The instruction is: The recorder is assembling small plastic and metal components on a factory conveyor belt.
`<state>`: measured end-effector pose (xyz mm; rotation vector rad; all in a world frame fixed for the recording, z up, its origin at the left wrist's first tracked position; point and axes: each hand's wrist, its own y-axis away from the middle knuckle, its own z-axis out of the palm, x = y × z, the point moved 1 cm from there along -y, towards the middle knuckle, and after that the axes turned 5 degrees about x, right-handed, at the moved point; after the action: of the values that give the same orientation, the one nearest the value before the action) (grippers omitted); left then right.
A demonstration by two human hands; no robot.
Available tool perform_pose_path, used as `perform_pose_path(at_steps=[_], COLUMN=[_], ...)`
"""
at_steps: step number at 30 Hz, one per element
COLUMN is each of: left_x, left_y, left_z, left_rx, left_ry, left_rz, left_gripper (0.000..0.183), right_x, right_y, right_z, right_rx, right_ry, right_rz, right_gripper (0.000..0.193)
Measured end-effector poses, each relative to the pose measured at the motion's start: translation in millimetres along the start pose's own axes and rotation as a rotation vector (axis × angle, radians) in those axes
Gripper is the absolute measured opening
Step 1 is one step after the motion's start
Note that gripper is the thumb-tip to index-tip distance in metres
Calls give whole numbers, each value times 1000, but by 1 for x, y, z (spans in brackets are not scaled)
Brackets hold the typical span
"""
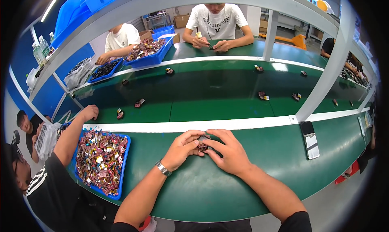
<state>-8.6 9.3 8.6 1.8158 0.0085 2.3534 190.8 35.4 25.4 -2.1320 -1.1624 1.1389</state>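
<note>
My left hand (pixel 181 150), with a metal watch on its wrist, pinches a small electronic assembly (pixel 204 142) with dark and reddish parts. My right hand (pixel 230 154) has its fingers closed on the other side of the same piece. Both hands are over the green worktop (pixel 178 191), just in front of the white rail (pixel 174 127). Fingers cover much of the piece, so its exact kind cannot be made out. To the left of my left forearm stands a blue tray (pixel 126 159) heaped with small reddish circuit boards (pixel 100 159).
Beyond the rail, a green conveyor belt (pixel 214 107) carries scattered small assemblies (pixel 263 95). A black-and-white flat case (pixel 310 140) lies at right, near a white post (pixel 324 82). A co-worker's arm (pixel 73 134) reaches in at left. Another person (pixel 219 25) works opposite, beside a filled blue bin (pixel 150 58).
</note>
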Motion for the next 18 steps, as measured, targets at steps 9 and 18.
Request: perform_pose_path(at_steps=[9,18], left_x=[4,5], left_y=[5,4], left_z=[6,6], left_rx=[-76,-52], left_ry=[-200,-192], left_rz=[46,14], left_gripper=[38,35], right_x=[2,0], right_y=[1,-1], right_z=[1,-2], right_rx=[-62,-78], right_ry=[-11,30], right_rz=[20,-41], right_gripper=[23,21])
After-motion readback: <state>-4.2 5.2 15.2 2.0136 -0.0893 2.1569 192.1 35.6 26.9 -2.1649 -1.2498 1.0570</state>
